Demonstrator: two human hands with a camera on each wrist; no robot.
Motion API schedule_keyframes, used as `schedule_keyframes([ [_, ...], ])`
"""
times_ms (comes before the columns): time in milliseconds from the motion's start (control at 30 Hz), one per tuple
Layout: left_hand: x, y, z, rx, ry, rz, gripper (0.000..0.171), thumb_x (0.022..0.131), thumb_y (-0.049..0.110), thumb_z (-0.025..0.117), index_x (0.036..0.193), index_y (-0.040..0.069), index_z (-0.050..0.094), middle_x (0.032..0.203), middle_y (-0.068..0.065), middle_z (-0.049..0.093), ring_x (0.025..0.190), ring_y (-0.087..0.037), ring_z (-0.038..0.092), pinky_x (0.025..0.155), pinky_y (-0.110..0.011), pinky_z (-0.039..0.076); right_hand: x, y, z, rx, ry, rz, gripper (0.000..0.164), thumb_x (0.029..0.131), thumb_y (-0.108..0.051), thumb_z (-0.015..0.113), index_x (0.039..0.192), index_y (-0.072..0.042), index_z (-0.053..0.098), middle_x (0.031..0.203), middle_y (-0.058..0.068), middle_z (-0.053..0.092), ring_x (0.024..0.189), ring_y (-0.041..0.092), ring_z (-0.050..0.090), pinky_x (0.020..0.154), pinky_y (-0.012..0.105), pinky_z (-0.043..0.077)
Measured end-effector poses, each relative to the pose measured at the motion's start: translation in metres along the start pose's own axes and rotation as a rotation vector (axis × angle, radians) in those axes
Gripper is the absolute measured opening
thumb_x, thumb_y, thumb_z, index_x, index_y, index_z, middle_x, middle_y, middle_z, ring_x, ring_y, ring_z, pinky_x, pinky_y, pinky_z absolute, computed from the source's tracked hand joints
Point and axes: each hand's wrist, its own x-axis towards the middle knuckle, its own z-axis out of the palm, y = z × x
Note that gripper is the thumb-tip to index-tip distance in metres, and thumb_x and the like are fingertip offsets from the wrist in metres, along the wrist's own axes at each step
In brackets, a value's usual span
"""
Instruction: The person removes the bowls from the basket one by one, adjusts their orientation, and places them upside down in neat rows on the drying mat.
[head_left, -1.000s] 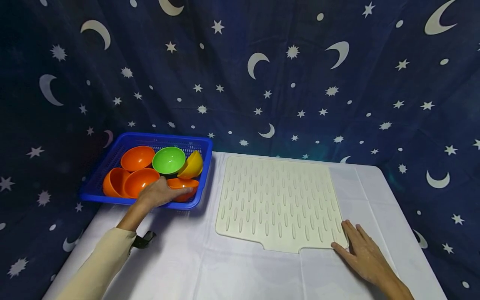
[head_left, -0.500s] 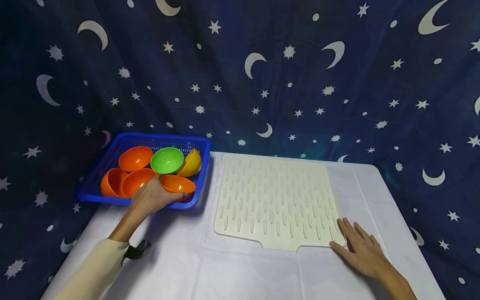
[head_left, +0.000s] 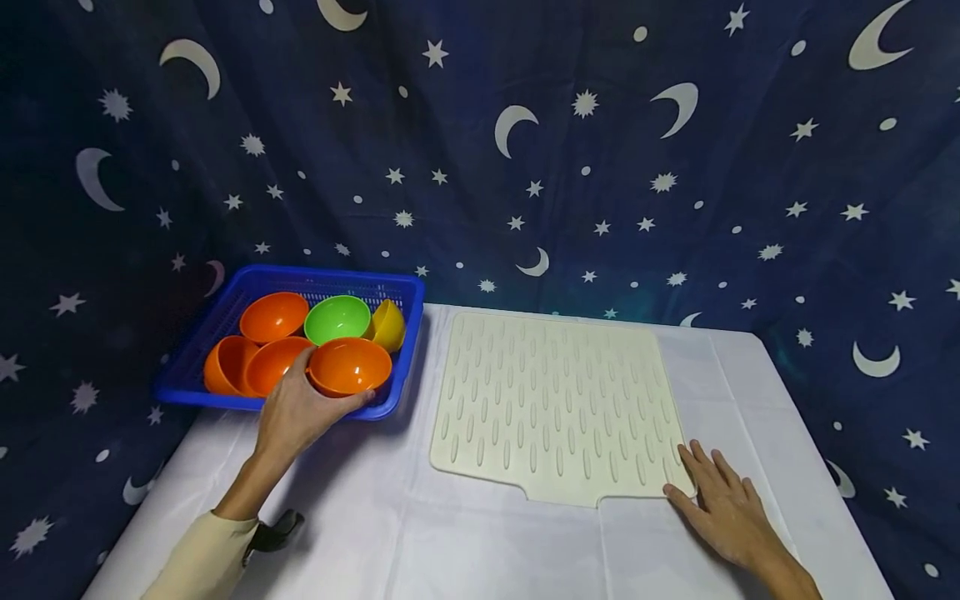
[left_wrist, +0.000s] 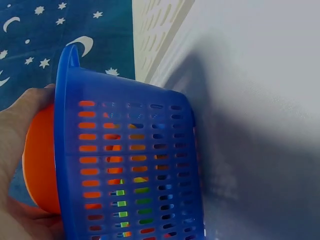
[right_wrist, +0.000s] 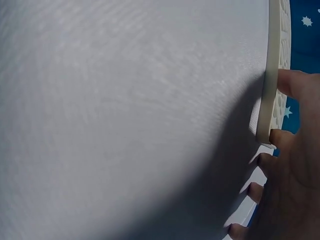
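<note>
An orange bowl (head_left: 350,367) at the near right corner of the blue plastic basket (head_left: 415,350) is gripped by my left hand (head_left: 298,412), thumb on its near side. In the left wrist view that orange bowl (left_wrist: 42,160) shows above the basket's rim. Beside it in the basket sit a green bowl (head_left: 337,320), a yellow bowl (head_left: 388,326) and several other orange bowls (head_left: 274,317). My right hand (head_left: 723,508) rests with spread fingers at the near right corner of a cream ribbed mat (head_left: 555,408); in the right wrist view, fingertips touch the mat's edge (right_wrist: 270,100).
A white cloth (head_left: 480,542) covers the table under the basket and mat. Behind and at the sides hangs a dark blue curtain (head_left: 450,125) with moons and stars. A dark strap (head_left: 276,532) is at the left wrist.
My left hand has raised the near right orange bowl from lower in the basket, and its inside now tilts toward the view. The right hand stays at the mat's corner.
</note>
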Motion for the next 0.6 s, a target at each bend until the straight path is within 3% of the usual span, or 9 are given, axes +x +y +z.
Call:
schedule_keyframes([
  [300, -0.007, 0.005, 0.005, -0.084, 0.080, -0.002, 0.109, 0.069, 0.055, 0.090, 0.149, -0.001, 0.041, 0.133, -0.028, 0.057, 0.111, -0.045, 0.060, 0.089, -0.062, 0.050, -0.005, -0.001, 0.004, 0.020, -0.009, 0.020, 0.089, 0.102, -0.055, 0.049, 0.160, 0.004, 0.015, 0.161, 0.030, 0.019, 0.147, 0.054, 0.009, 0.101, 0.082, 0.005],
  [467, -0.010, 0.012, 0.009, -0.157, 0.141, 0.005, 0.109, 0.069, 0.050, 0.092, 0.151, 0.001, 0.040, 0.136, -0.025, 0.056, 0.115, -0.044, 0.058, 0.092, -0.063, 0.048, -0.001, 0.000, -0.001, 0.015, -0.001, 0.012, 0.090, 0.102, -0.055, 0.050, 0.160, 0.003, 0.013, 0.162, 0.029, 0.018, 0.147, 0.053, 0.008, 0.102, 0.082, 0.003],
  [600, -0.013, 0.016, 0.010, -0.195, 0.150, 0.006, 0.111, 0.069, 0.047, 0.093, 0.154, 0.002, 0.037, 0.139, -0.026, 0.054, 0.118, -0.044, 0.056, 0.094, -0.064, 0.047, -0.001, 0.001, -0.002, 0.017, -0.003, 0.010, 0.090, 0.102, -0.055, 0.050, 0.161, 0.002, 0.014, 0.162, 0.029, 0.018, 0.147, 0.053, 0.007, 0.102, 0.082, 0.003],
])
